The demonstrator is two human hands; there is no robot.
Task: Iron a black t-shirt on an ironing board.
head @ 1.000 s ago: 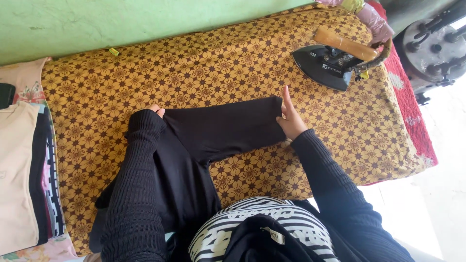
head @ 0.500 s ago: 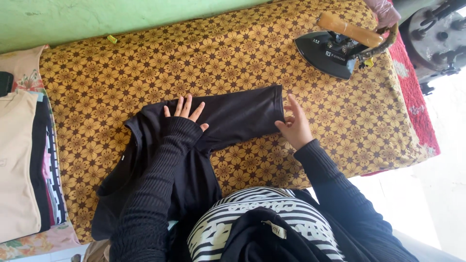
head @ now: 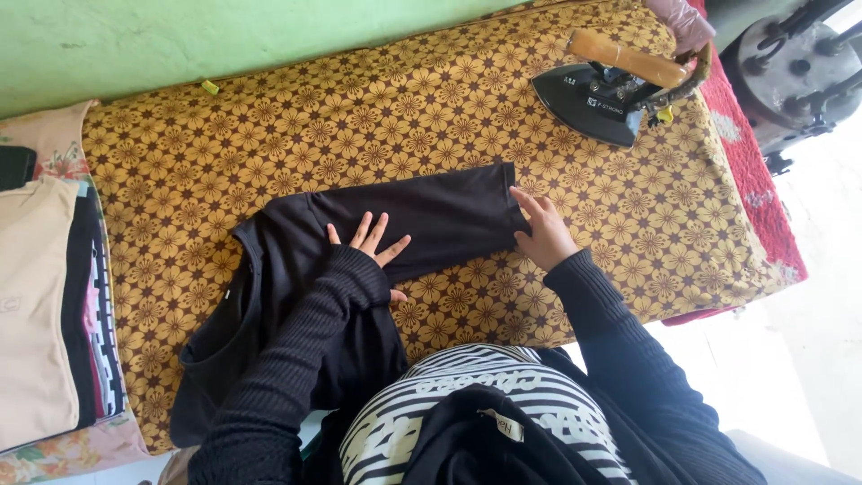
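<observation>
A black garment [head: 296,269] lies on the ironing table covered with a yellow and brown flowered cloth [head: 377,135]. One black sleeve [head: 449,216] stretches out flat to the right. My left hand [head: 370,247] rests flat on the sleeve near the shoulder, fingers spread. My right hand [head: 541,235] touches the sleeve's cuff end with its fingertips, fingers apart. Both my arms wear black ribbed sleeves. Neither hand grips anything.
A black iron with a wooden handle [head: 611,85] stands at the table's far right. A pile of folded clothes [head: 45,305] lies at the left edge. A green wall [head: 224,36] runs behind. A red cloth [head: 754,189] hangs at the right edge.
My left hand has slid right along the sleeve and now lies flat with fingers spread. My right hand stays at the cuff. The sleeve lies flatter and straighter.
</observation>
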